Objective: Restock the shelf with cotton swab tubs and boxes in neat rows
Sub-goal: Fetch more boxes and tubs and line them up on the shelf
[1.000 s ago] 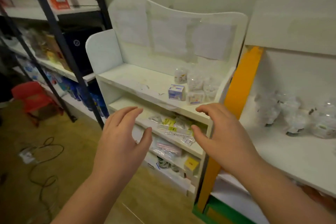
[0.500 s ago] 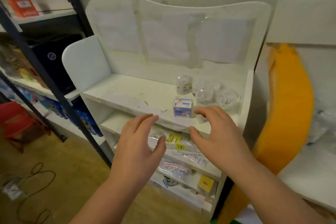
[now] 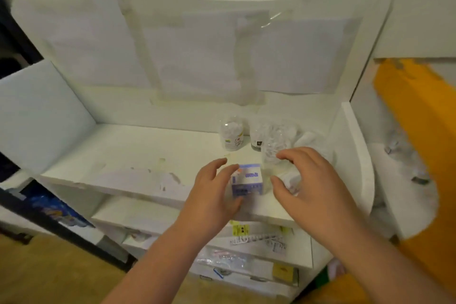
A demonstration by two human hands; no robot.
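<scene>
Reaching in: left hand (image 3: 212, 195) and right hand (image 3: 311, 185) both open, empty, flanking the blue-white box (image 3: 246, 181) at the near right edge of the top shelf (image 3: 118, 155). Clear tubs (image 3: 232, 134) cluster farther back. Next, likely: grip box, square it into a row.

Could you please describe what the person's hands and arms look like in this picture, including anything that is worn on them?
Both the left hand and the right hand are bare: no gloves, rings, watch or bracelets show. Both forearms are uncovered too, with no sleeve reaching into view. The nails look short and unpainted.
</scene>
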